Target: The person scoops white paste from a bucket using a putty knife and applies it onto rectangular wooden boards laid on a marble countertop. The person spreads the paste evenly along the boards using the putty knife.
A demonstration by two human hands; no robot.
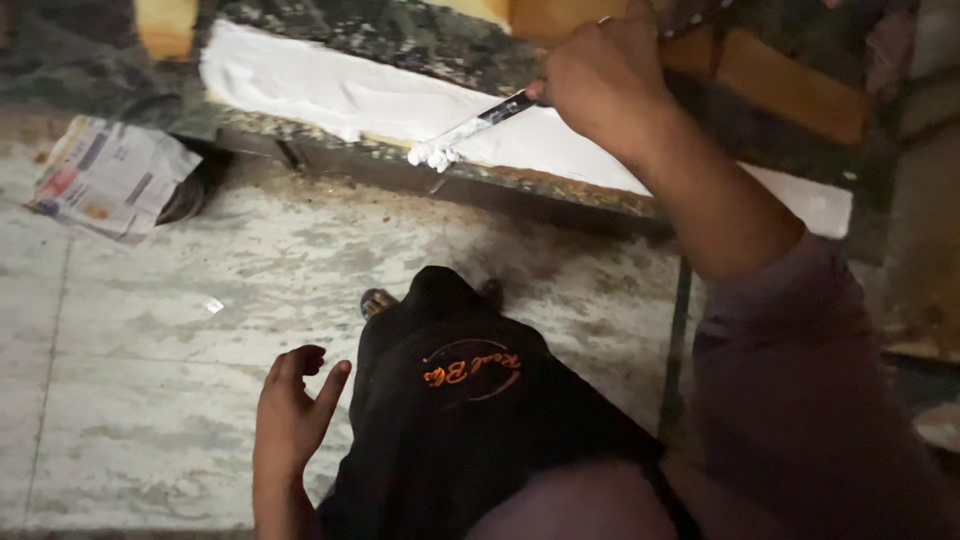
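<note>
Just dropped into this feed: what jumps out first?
The right hand at top centre holds a putty knife tipped with white paste over a white-coated strip on a dark stone edge. The left hand hangs empty at lower left; crumpled newspaper lies on the floor, upper left.

A crumpled printed paper [112, 175] lies on the floor at ten o'clock — pale, with red, blue and yellow patches. An orange oval logo [472, 365] sits on black cloth — near six o'clock.

Putty knife [478, 125], white paste on tip, tilted
</note>
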